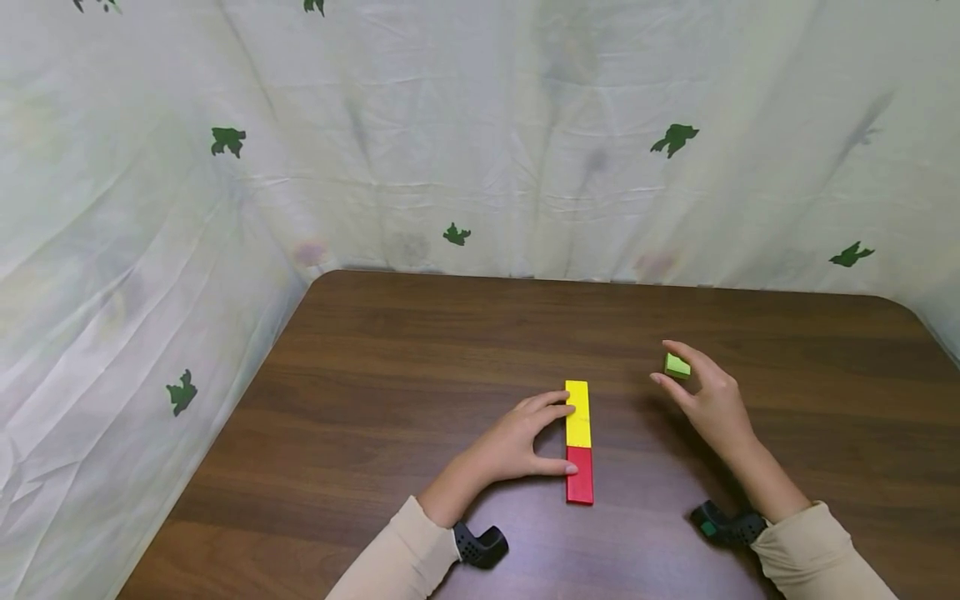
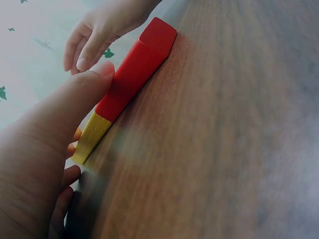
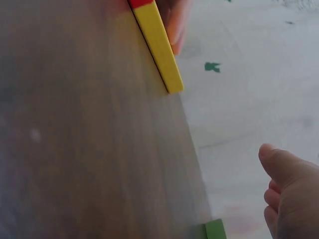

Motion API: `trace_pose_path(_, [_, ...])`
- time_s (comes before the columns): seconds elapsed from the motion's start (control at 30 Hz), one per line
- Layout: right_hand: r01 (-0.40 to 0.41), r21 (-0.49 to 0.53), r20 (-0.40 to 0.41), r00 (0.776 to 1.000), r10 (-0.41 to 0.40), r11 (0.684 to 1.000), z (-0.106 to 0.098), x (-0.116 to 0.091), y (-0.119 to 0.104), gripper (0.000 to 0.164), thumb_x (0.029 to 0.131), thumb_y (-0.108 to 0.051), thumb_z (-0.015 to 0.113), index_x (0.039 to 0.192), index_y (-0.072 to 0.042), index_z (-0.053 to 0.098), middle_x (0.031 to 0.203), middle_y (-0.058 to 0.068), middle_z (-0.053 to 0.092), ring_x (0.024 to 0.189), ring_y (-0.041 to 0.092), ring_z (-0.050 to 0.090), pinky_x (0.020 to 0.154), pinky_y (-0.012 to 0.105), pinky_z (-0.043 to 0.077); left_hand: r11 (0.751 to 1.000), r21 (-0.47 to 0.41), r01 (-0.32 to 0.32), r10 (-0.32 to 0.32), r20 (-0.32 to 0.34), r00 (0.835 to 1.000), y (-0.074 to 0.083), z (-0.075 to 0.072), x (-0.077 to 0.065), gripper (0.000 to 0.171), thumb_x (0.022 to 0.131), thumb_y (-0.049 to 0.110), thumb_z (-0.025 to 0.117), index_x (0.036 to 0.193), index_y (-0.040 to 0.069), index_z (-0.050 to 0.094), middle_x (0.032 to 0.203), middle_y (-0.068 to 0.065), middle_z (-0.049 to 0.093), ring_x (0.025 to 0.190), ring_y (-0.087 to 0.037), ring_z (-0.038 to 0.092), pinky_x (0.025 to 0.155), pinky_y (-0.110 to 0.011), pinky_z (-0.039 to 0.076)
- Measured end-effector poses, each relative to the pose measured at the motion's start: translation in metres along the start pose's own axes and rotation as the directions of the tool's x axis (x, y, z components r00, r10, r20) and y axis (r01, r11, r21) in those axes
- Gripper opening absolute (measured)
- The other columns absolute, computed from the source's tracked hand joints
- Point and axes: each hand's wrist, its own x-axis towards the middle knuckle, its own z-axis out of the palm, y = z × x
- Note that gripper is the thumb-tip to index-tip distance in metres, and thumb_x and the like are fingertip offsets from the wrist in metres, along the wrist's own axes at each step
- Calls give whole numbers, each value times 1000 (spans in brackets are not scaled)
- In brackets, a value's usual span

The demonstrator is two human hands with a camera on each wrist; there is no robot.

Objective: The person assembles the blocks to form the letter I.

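A yellow block (image 1: 577, 415) and a red block (image 1: 580, 487) lie end to end in a line on the table. My left hand (image 1: 517, 442) is at their left side, its thumb reaching over the red block and its fingertips at the yellow block's edge. In the left wrist view the thumb (image 2: 92, 82) lies against the red block (image 2: 134, 69). A small green block (image 1: 677, 365) shows between the spread thumb and index finger of my right hand (image 1: 712, 400). The right wrist view has this hand (image 3: 294, 194) apart from the green block (image 3: 215, 230).
All the blocks are on a brown wooden table (image 1: 420, 350) with rounded far corners. Behind and to the left hangs a pale cloth (image 1: 360, 125) with green leaf-like patches. Black wrist devices sit on the left wrist (image 1: 482, 547) and right wrist (image 1: 727, 527).
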Motion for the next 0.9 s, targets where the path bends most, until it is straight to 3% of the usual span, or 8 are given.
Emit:
trace_pose_path(0.2, [-58,-23,-6,998,58,998,-1,-1,10,54,65,2,77,115,2,57,108,16,60,97,33,56,86,8,32,1000,-2,4,-4,5,1000,0,0,0,72,74,51,66,133,17,44,142,3,30,126,-17,30,98,-33,32])
trace_pose_path(0.33, [-103,-27,8,995,104,994,-2,-1,14,54,66,0,76,117,2,55,109,18,59,97,34,56,84,29,43,1000,-3,-2,2,0,1000,-1,1,0,72,74,51,66,133,17,44,141,3,30,126,-17,30,98,-33,32])
trace_pose_path(0.43, [-135,-28,38,990,136,990,-3,-1,17,55,68,-2,76,118,3,53,112,20,57,99,37,54,79,45,42,1000,-1,-3,3,-2,1000,-2,1,0,72,74,51,66,133,17,44,141,2,30,126,-17,30,98,-33,32])
trace_pose_path(0.5, [-159,-26,61,985,160,987,-5,-2,18,55,70,-4,75,119,4,52,113,21,56,101,39,53,79,48,42,1000,0,-4,4,-2,1000,-2,1,0,72,74,51,66,133,17,44,141,2,30,126,-17,30,98,-33,32])
trace_pose_path(0.9, [-311,-79,225,920,321,947,-8,-4,19,60,80,-22,69,127,3,43,124,25,46,109,44,44,83,57,37,1000,-5,0,0,0,1000,-2,1,-1,72,74,51,66,133,17,44,142,3,30,126,-17,30,98,-34,32])
